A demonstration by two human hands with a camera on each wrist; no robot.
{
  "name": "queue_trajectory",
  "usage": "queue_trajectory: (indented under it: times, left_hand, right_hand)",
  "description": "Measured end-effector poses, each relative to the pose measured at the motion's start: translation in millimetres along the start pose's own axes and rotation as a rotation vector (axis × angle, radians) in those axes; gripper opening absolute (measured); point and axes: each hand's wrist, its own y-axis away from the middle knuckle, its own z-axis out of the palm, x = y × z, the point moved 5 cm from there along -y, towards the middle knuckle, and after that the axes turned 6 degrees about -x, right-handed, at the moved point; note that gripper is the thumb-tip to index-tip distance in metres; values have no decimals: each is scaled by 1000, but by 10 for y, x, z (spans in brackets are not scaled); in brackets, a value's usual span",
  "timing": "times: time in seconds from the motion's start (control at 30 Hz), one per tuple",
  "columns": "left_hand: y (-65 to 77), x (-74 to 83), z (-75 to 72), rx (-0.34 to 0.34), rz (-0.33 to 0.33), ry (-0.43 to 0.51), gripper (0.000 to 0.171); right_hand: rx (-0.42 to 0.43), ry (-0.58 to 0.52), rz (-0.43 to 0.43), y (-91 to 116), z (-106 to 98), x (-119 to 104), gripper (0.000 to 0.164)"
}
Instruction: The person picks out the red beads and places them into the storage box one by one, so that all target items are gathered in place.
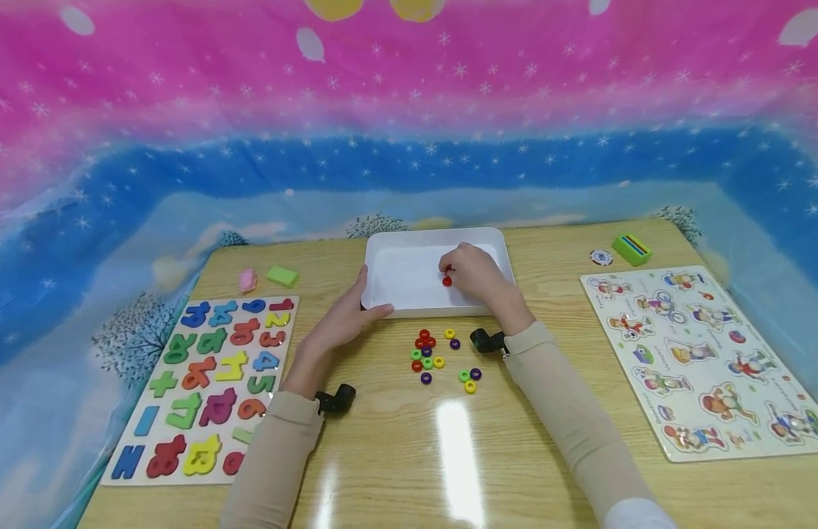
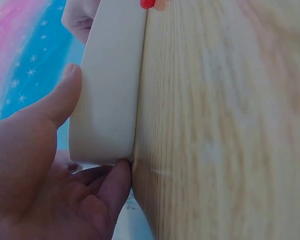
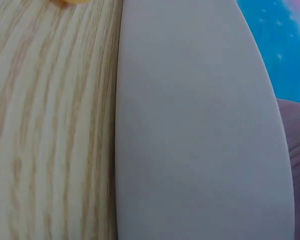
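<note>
While gripping the white tray (image 1: 399, 268) at its near left corner with the left hand (image 1: 343, 317) in a wide thumb-to-finger span, reaching over the tray's middle with the right hand (image 1: 473, 273) and pinching a red ring (image 1: 446, 281) in a narrow hold. Cannot tell about contact between ring and tray floor. Seeing loose rings (image 1: 438, 358) in four colours on the tabletop (image 1: 389, 455), just off the tray's near edge. Also seeing a number board (image 1: 203, 391) toward the tabletop's left edge and a picture board (image 1: 706, 371) toward the right edge.
</note>
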Motion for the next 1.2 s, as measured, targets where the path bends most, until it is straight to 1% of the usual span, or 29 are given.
queue_trajectory:
  times: [0.13, 0.37, 0.5, 0.6, 0.67, 0.77, 0.97, 1.07, 1.2]
  left_hand:
    - [2, 15, -13, -3, -4, -1, 99]
    - [-10, 8, -16, -2, -6, -6, 97]
    - [-18, -7, -8, 2, -8, -4, 97]
    - [-20, -9, 2, 2, -11, -5, 97]
    - [-17, -9, 7, -2, -10, -2, 98]
    - [-12, -11, 7, 0, -14, 6, 100]
    - [9, 1, -8, -4, -4, 9, 101]
    - [17, 14, -10, -8, 2, 11, 99]
    - [24, 24, -19, -4, 10, 16, 96]
  right_hand:
    - [3, 5, 18, -11, 1, 20, 23]
    - [13, -48, 45, 0, -5, 75, 32]
    - [9, -58, 43, 24, -34, 57, 30]
    - [-9, -73, 18, 64, -67, 12, 26]
    - [-32, -91, -10, 108, -96, -48, 24]
    - [-65, -105, -73, 214, -145, -192, 23]
    - [-93, -42, -215, 515, -211, -547, 21]
    - [-101, -2, -293, 658, -167, -679, 19]
    - [-129, 59, -376, 786, -25, -774, 18]
